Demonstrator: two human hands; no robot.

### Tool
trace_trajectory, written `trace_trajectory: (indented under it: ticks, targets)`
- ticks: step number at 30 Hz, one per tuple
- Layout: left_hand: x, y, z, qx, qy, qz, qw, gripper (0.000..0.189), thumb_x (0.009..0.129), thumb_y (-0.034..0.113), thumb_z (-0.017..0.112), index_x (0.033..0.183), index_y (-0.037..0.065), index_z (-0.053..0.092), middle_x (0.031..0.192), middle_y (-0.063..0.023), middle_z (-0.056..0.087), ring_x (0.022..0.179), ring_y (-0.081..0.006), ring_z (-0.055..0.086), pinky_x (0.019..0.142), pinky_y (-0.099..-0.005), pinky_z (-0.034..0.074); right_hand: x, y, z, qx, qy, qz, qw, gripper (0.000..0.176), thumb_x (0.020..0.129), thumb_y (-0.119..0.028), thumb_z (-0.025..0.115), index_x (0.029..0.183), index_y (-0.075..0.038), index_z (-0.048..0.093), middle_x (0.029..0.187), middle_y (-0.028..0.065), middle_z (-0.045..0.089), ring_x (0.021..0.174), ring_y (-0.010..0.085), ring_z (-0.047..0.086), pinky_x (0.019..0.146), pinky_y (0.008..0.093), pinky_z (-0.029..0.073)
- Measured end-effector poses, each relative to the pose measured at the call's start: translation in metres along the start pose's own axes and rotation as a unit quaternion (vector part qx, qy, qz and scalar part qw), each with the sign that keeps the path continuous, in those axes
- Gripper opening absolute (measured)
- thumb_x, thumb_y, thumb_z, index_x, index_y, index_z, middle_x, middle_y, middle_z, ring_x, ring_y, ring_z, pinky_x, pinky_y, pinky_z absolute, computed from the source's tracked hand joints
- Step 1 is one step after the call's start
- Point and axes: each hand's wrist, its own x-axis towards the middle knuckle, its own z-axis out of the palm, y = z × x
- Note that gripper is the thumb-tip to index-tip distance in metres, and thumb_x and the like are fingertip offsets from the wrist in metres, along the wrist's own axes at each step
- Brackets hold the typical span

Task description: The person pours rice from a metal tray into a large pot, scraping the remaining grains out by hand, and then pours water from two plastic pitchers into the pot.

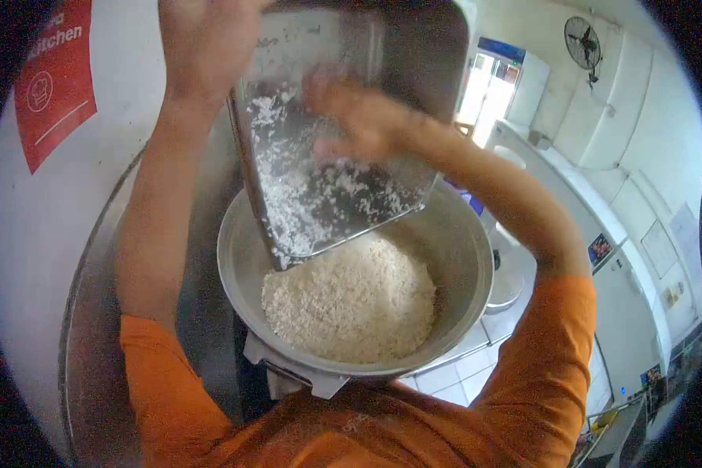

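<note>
A deep rectangular metal pan (351, 214) is tilted over a large round pot (476, 273), its lower edge above the pot's mouth. White grains that look like cooked rice (288, 214) cling to the inside of the pan. My left hand (210, 47) grips the pan's left side high up; its fingertips are partly out of sight. Inside the pan is my right hand (359, 117), blurred by motion, with thumb and fingers apart near the stuck grains. A mound of pale rice-like grains (351, 304) lies in the pot.
A pot handle bracket (327, 384) juts toward my body. To the left are a metal surface (101, 335) and a wall with a red poster (54, 86). A long counter (577, 195) runs along the right, below a wall fan (582, 43).
</note>
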Motion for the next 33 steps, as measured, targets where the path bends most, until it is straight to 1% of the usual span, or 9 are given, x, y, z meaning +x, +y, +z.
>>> trace_trajectory:
  ticks: [3, 10, 16, 19, 24, 27, 29, 30, 33]
  targets:
    - [0.016, -0.023, -0.01, 0.003, -0.006, -0.05, 0.999, 0.022, 0.067, -0.002, 0.064, 0.08, 0.004, 0.047, 0.076, -0.0036, 0.051, 0.069, -0.0122, 0.051, 0.065, -0.0258, 0.042, 0.005, -0.029, -0.013, 0.103, -0.144, -0.036, 0.984, 0.068, 0.085, -0.055, 0.046, 0.13, -0.003, 0.045, 0.145, 0.0193, 0.028, 0.13, 0.0367, 0.034, 0.108, 0.0464, 0.029]
    - [0.012, -0.023, -0.012, 0.019, -0.1, 0.015, 0.995, 0.023, 0.066, 0.0, 0.065, 0.079, 0.006, 0.047, 0.076, -0.0019, 0.05, 0.067, -0.0117, 0.047, 0.065, -0.0248, 0.04, 0.069, 0.017, -0.02, -0.122, 0.182, -0.002, 0.976, 0.064, 0.082, -0.056, 0.05, 0.127, -0.01, 0.05, 0.142, 0.0147, 0.035, 0.125, 0.0351, 0.039, 0.105, 0.0462, 0.032]
    - [0.011, -0.028, -0.012, -0.009, -0.1, -0.056, 0.993, 0.025, 0.065, 0.001, 0.066, 0.08, 0.005, 0.047, 0.074, -0.0031, 0.05, 0.068, -0.0137, 0.049, 0.066, -0.0261, 0.041, 0.027, -0.032, 0.029, 0.079, -0.044, -0.311, 0.946, 0.068, 0.083, -0.05, 0.053, 0.128, 0.001, 0.045, 0.136, 0.02, 0.04, 0.124, 0.0361, 0.04, 0.101, 0.0476, 0.035]
    - [0.012, -0.037, -0.021, 0.021, -0.103, -0.075, 0.992, 0.025, 0.066, 0.001, 0.065, 0.083, 0.004, 0.048, 0.077, -0.0042, 0.052, 0.071, -0.0144, 0.05, 0.068, -0.0257, 0.041, 0.054, -0.023, -0.006, 0.02, -0.167, -0.227, 0.959, 0.06, 0.08, -0.038, 0.059, 0.123, 0.003, 0.047, 0.126, 0.0221, 0.047, 0.114, 0.0374, 0.047, 0.094, 0.0484, 0.04]
    - [0.016, -0.026, -0.011, -0.029, -0.096, -0.041, 0.994, 0.026, 0.067, -0.002, 0.065, 0.084, 0.005, 0.047, 0.08, -0.0032, 0.052, 0.076, -0.0128, 0.049, 0.073, -0.024, 0.039, 0.084, -0.026, 0.008, 0.009, 0.137, 0.094, 0.986, 0.053, 0.088, -0.035, 0.05, 0.125, 0.004, 0.045, 0.127, 0.026, 0.044, 0.115, 0.0428, 0.043, 0.095, 0.0504, 0.036]
    - [0.032, -0.041, -0.033, 0.057, -0.067, -0.073, 0.993, 0.031, 0.069, 0.004, 0.076, 0.091, 0.001, 0.055, 0.087, -0.0065, 0.064, 0.079, -0.0128, 0.06, 0.077, -0.0263, 0.047, 0.059, -0.07, 0.026, -0.053, 0.249, 0.028, 0.967, 0.05, 0.093, -0.039, 0.042, 0.116, 0.005, 0.052, 0.12, 0.0269, 0.051, 0.112, 0.0397, 0.049, 0.092, 0.0467, 0.04]
    - [0.032, -0.052, -0.041, 0.019, -0.039, -0.1, 0.994, 0.029, 0.07, 0.005, 0.075, 0.09, 0.003, 0.055, 0.087, -0.0051, 0.062, 0.079, -0.012, 0.059, 0.077, -0.026, 0.047, 0.054, -0.078, -0.028, 0.269, -0.284, 0.076, 0.917, 0.048, 0.095, -0.038, 0.039, 0.102, 0.005, 0.059, 0.104, 0.0267, 0.059, 0.1, 0.0354, 0.058, 0.085, 0.0437, 0.045]
    - [0.032, -0.061, -0.045, -0.018, -0.037, -0.078, 0.996, 0.029, 0.07, 0.005, 0.075, 0.089, 0.003, 0.054, 0.087, -0.0052, 0.062, 0.079, -0.0122, 0.059, 0.077, -0.026, 0.047, 0.059, -0.079, -0.037, 0.27, -0.286, 0.073, 0.916, 0.048, 0.095, -0.038, 0.039, 0.102, 0.005, 0.059, 0.104, 0.0267, 0.059, 0.1, 0.0354, 0.058, 0.085, 0.0437, 0.045]
    - [0.02, -0.057, -0.038, -0.088, -0.053, -0.043, 0.994, 0.028, 0.07, 0.004, 0.075, 0.088, 0.004, 0.054, 0.086, -0.0053, 0.063, 0.078, -0.0126, 0.059, 0.077, -0.0259, 0.047, 0.081, -0.07, -0.06, 0.425, 0.205, 0.238, 0.849, 0.046, 0.095, -0.038, 0.037, 0.102, 0.005, 0.054, 0.092, 0.0315, 0.057, 0.09, 0.0454, 0.056, 0.08, 0.0494, 0.044]
